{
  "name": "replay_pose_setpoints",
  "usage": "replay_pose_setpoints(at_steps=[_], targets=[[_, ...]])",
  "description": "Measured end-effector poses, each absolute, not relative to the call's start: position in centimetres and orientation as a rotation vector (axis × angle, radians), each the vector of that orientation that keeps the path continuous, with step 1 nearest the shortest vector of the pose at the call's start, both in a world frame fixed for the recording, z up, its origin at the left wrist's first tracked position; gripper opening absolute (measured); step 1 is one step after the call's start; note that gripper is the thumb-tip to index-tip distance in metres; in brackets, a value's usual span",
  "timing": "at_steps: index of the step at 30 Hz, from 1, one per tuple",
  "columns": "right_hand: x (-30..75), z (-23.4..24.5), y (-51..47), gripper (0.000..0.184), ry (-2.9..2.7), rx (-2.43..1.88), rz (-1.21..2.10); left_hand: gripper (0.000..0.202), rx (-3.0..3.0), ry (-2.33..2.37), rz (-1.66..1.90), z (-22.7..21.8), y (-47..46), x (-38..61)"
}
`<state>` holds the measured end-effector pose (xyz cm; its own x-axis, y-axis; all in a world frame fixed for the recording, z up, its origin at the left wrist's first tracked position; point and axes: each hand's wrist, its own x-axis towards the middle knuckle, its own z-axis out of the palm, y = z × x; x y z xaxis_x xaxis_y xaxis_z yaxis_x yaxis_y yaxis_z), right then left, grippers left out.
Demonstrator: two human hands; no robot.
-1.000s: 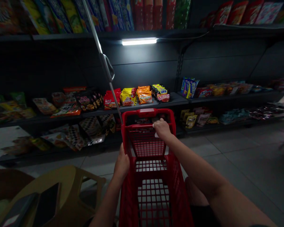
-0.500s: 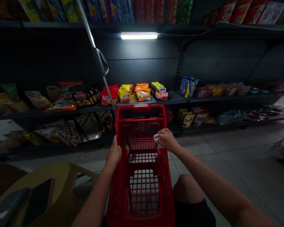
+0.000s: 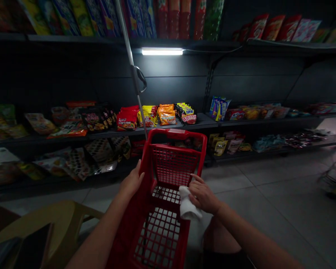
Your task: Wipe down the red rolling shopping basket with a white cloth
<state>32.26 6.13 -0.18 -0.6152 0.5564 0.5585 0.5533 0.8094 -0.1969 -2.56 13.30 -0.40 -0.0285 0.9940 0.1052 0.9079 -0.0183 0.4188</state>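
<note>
A red plastic shopping cart (image 3: 150, 164) stands in front of me, turned slightly so its top leans right. My left hand (image 3: 132, 180) grips its left side rim, fingers wrapped behind the edge and partly hidden. On the right rim, my right hand (image 3: 203, 194) holds a white cloth (image 3: 189, 205), which hangs over the rim into the basket. The index finger of that hand points forward. A metal pole (image 3: 128, 48) with a grey loop handle rises from the cart's far left corner.
Behind the cart runs a dark shelf (image 3: 204, 120) with instant noodle packs (image 3: 168, 114) and other snack bags. A lit tube lamp (image 3: 162, 51) hangs above them. At lower left stands a tan stool (image 3: 63, 216) with dark flat devices (image 3: 35, 243) on it.
The cart has swung, its far end shifting right and its near end left. My right hand has moved down and nearer along the right rim, and more of the white cloth shows.
</note>
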Motion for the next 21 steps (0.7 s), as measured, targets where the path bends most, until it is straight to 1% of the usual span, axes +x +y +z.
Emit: replay_pose_setpoints(at_steps=[2,5,8,10,13,15,17,19,21], targets=[[32.3,-0.4,7.9,0.020,-2.329,-0.922,-0.091,0.071,2.094,2.009,0.620,-1.4,11.7,-3.0],[31.6,-1.0,8.4,0.022,-2.222,-1.053,-0.152,0.071,2.119,2.032,0.567,-4.1,7.0,-4.6],[30.5,-1.2,8.1,0.025,-2.151,-1.097,-0.147,0.070,2.005,2.292,0.565,-6.4,1.8,-6.5],[29.9,-1.1,7.9,0.026,-2.129,-1.113,-0.134,0.074,1.844,2.421,0.628,-7.2,-0.4,-7.2],[29.2,-0.8,7.7,0.027,-2.106,-1.128,-0.111,0.076,1.626,2.387,0.789,-7.1,-1.4,-7.6],[28.6,-0.7,7.1,0.027,-2.091,-1.148,-0.100,0.067,1.619,2.280,0.857,-6.6,-1.0,-7.8],[27.3,-0.8,5.6,0.026,-2.091,-1.175,-0.083,0.055,1.705,2.065,0.780,-5.8,-0.4,-8.2],[25.2,-1.4,2.8,0.024,-2.135,-1.154,-0.033,0.052,1.708,2.066,0.716,-5.0,0.4,-8.6],[22.6,-2.4,-0.8,0.019,-2.241,-1.045,0.050,0.050,1.721,2.161,0.645,-4.4,1.4,-9.0]])
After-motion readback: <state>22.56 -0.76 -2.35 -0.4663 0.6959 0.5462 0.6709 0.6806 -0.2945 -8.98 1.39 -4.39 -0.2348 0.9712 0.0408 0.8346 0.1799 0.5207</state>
